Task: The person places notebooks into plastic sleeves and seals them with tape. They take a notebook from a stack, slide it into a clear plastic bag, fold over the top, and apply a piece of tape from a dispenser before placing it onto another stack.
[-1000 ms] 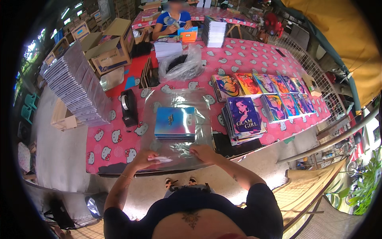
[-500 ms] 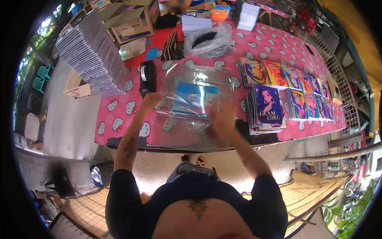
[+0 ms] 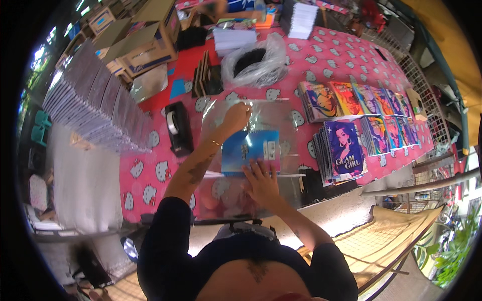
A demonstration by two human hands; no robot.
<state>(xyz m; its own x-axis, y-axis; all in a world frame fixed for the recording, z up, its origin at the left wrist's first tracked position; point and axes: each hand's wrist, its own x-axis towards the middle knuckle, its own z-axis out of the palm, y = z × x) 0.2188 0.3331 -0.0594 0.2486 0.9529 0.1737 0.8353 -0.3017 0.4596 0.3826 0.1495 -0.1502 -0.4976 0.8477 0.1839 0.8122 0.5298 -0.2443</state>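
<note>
A blue spiral notebook (image 3: 236, 153) lies on clear plastic sheet (image 3: 213, 113) at the middle of the table. My left hand (image 3: 236, 119) reaches over the plastic beyond the notebook's far edge, its fingers closed on what looks like the sheet. My right hand (image 3: 262, 183) rests with fingers apart on the notebook's near edge and the plastic there. To the left of the sheet stands a black tape dispenser (image 3: 178, 129). On the right, a pile of spiral notebooks with a purple illustrated cover (image 3: 344, 148) sits close to the sheet.
Rows of colourful notebooks (image 3: 346, 98) line the right side. A tall stack of wrapped notebooks (image 3: 95, 100) leans at the left, near an open cardboard box (image 3: 148, 55). Farther back are a clear plastic bag (image 3: 273, 60), white stacks (image 3: 233, 41) and another person's arm (image 3: 213, 7).
My left hand has moved from the sheet's left edge to beyond the notebook's far side. My right hand, blurred before, now lies on the notebook's near edge. The view has shifted.
</note>
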